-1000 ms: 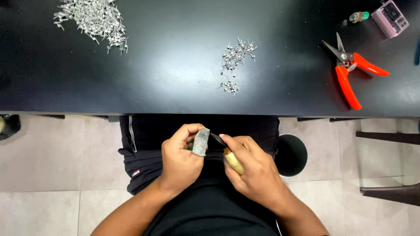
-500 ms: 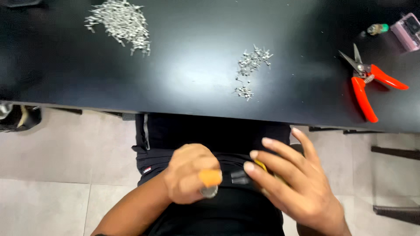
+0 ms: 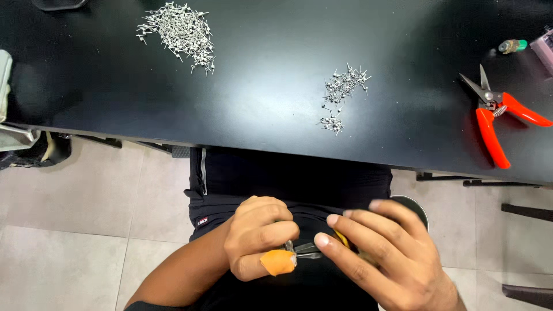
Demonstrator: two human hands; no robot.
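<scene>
Both hands are low over my lap, below the black table's (image 3: 115, 109) front edge. My left hand (image 3: 256, 239) is curled into a fist, and its thumb tip is wrapped in orange tape (image 3: 277, 262). It pinches a small metal part (image 3: 290, 247) against that thumb. My right hand (image 3: 383, 259) reaches in from the right with fingers stretched over a yellow-handled tool (image 3: 341, 237). The tool's grey metal tip (image 3: 308, 251) meets the part at my left thumb. Most of the tool is hidden under my fingers.
On the table lie a big heap of small metal pins (image 3: 178, 31) at far left, a smaller cluster of pins (image 3: 343, 92) mid-table, and red-handled snips (image 3: 495, 115) at right. A small green-capped item (image 3: 512, 45) and a clear box (image 3: 544, 49) sit far right.
The view has shifted, and the hands now sit lower over the lap. The grey piece seen a second ago in the left hand is no longer visible; the right fingers have stretched out.
</scene>
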